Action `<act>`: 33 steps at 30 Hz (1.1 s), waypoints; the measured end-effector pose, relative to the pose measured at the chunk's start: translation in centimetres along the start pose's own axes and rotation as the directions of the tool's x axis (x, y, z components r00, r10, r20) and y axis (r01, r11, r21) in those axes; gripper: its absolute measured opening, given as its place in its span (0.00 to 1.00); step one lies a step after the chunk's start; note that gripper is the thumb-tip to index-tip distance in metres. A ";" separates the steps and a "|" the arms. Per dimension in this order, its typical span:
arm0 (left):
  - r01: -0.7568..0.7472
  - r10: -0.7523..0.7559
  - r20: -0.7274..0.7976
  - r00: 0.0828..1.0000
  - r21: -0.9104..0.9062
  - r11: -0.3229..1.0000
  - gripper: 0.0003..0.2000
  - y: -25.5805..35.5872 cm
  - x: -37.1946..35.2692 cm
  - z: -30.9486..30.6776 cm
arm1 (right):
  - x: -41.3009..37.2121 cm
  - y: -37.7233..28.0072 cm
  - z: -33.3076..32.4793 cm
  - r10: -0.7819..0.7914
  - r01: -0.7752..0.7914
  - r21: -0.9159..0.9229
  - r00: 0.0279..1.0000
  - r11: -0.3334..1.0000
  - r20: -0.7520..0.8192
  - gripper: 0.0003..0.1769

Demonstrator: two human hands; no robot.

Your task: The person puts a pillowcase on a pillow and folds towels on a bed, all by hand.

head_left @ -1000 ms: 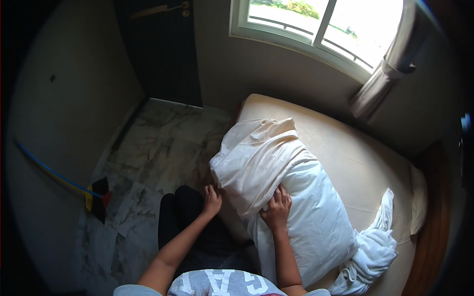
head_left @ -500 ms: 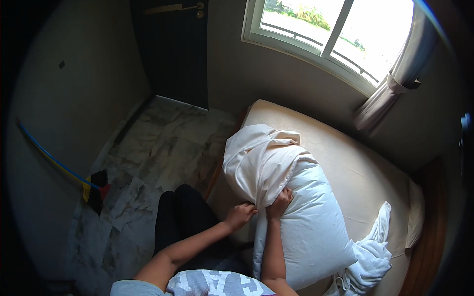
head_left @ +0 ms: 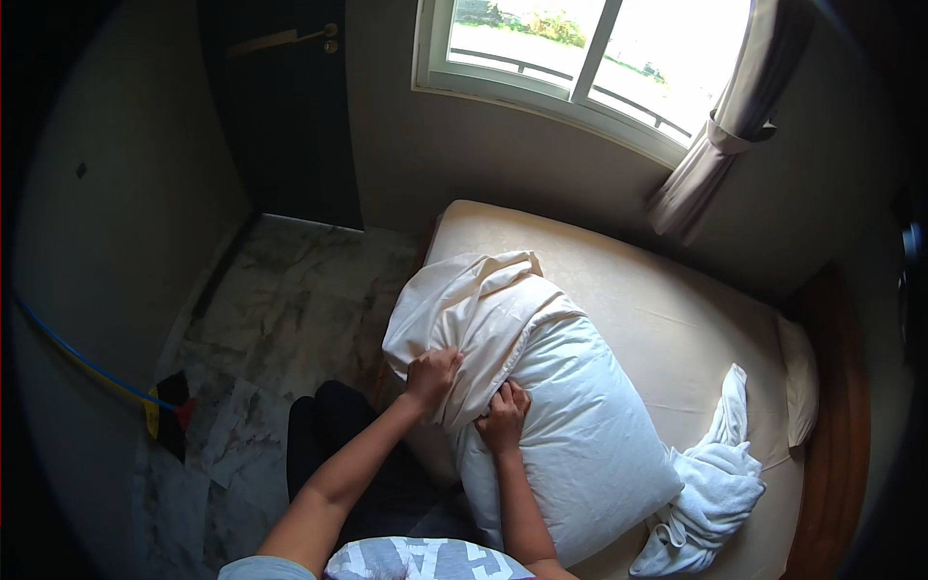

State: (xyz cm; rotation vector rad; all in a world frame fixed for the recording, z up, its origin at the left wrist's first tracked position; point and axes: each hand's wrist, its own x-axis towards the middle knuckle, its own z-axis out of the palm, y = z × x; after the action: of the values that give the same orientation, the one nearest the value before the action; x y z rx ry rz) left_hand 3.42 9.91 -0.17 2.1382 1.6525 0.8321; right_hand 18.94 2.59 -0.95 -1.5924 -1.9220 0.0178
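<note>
A large white pillow (head_left: 590, 435) lies on the bed in front of me, its far end inside a cream pillowcase (head_left: 483, 304). My left hand (head_left: 434, 379) is closed on the gathered cloth of the pillowcase, on its near left side. Beside it, my right hand (head_left: 504, 416) grips the pillowcase's open edge where it meets the pillow. The fingertips of the right hand are partly hidden in the folds. The pillow's near half is uncovered.
The bed (head_left: 667, 319) has a cream sheet and a wooden headboard (head_left: 833, 416). A crumpled white towel (head_left: 715, 493) lies right of the pillow. Another cream pillow (head_left: 798, 382) rests by the headboard. A broom (head_left: 170, 411) leans on the left wall. Behind are a window (head_left: 580, 58) and a tied curtain (head_left: 720, 145).
My left hand has moved up and away along the pillowcase, bunching its cloth. My right hand stays at the case's edge. The camera view has shifted slightly to the right.
</note>
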 end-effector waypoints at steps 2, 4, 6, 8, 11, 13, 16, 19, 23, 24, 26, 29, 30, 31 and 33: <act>-0.168 0.174 0.064 0.983 -0.091 0.982 0.12 1.2 -2.1 -0.9 | -0.2 0.2 0.8 -0.010 0.011 0.015 0.999 1.000 -0.032 0.24; -0.216 0.235 0.108 0.966 -0.158 0.964 0.11 1.9 -4.2 -0.5 | -0.5 -0.6 -1.4 -0.028 0.035 -0.043 0.989 0.998 0.143 0.24; -0.167 0.192 0.146 0.970 -0.168 0.972 0.10 1.0 -5.2 -0.9 | 0.1 -0.9 -4.0 -0.130 0.106 0.094 0.941 0.990 0.313 0.23; -0.093 0.130 0.211 0.969 -0.175 0.980 0.10 0.8 -5.3 -2.4 | 1.4 1.7 -7.7 -0.340 0.149 0.416 0.833 0.897 0.436 0.21; -0.162 0.198 0.321 0.926 -0.134 0.978 0.10 0.4 -5.7 -5.0 | 6.8 6.6 -12.8 0.047 -0.042 0.158 0.998 0.987 -0.029 0.21; -0.250 0.289 0.387 0.876 -0.148 0.957 0.10 0.6 -5.7 -5.8 | 9.1 13.2 -13.8 0.194 -0.196 -0.077 0.980 0.977 -0.033 0.28; -0.281 0.333 0.458 0.824 -0.180 0.943 0.10 0.4 -5.9 -5.8 | 7.5 24.7 -8.0 0.539 -0.675 0.180 0.698 0.716 0.471 0.40; -0.232 0.272 0.290 0.917 -0.164 0.959 0.12 1.3 -3.9 -5.4 | 6.4 22.8 -8.2 0.386 -0.587 0.242 0.737 0.772 0.555 0.44; -0.187 0.174 -0.099 0.980 -0.134 0.973 0.19 2.9 -0.8 -5.5 | 2.4 15.9 -9.6 0.297 -0.506 0.339 0.807 0.793 0.510 0.51; -0.152 0.135 -0.132 0.982 -0.131 0.980 0.19 3.8 0.3 -5.1 | 2.3 13.7 -10.6 0.244 -0.441 0.353 0.841 0.825 0.482 0.51; -0.059 0.059 -0.206 0.977 0.007 0.998 0.16 5.4 2.4 -4.1 | 2.7 8.9 -13.3 0.130 -0.295 0.377 0.905 0.878 0.406 0.52; -0.021 0.017 -0.045 0.999 -0.087 0.996 0.13 7.4 3.2 -4.3 | 2.7 6.6 -14.1 0.311 -0.432 0.288 0.870 0.855 0.382 0.47; -0.208 0.191 -0.137 0.972 -0.125 0.970 0.12 7.3 2.2 -2.7 | 2.7 6.1 -14.2 0.333 -0.447 0.275 0.865 0.851 0.376 0.46; -0.273 0.258 -0.108 0.960 -0.165 0.948 0.11 8.5 0.6 -2.9 | 2.7 5.8 -14.1 0.353 -0.462 0.265 0.859 0.846 0.371 0.45; -0.322 0.310 -0.090 0.946 -0.216 0.922 0.11 9.8 -1.4 -4.1 | 2.7 5.3 -14.2 0.364 -0.474 0.266 0.853 0.839 0.373 0.43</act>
State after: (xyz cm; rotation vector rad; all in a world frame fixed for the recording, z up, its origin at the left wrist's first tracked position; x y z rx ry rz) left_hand 8.23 5.39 8.28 2.2631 1.1781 1.1220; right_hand 30.11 1.07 9.56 -1.8041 -1.6127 0.8005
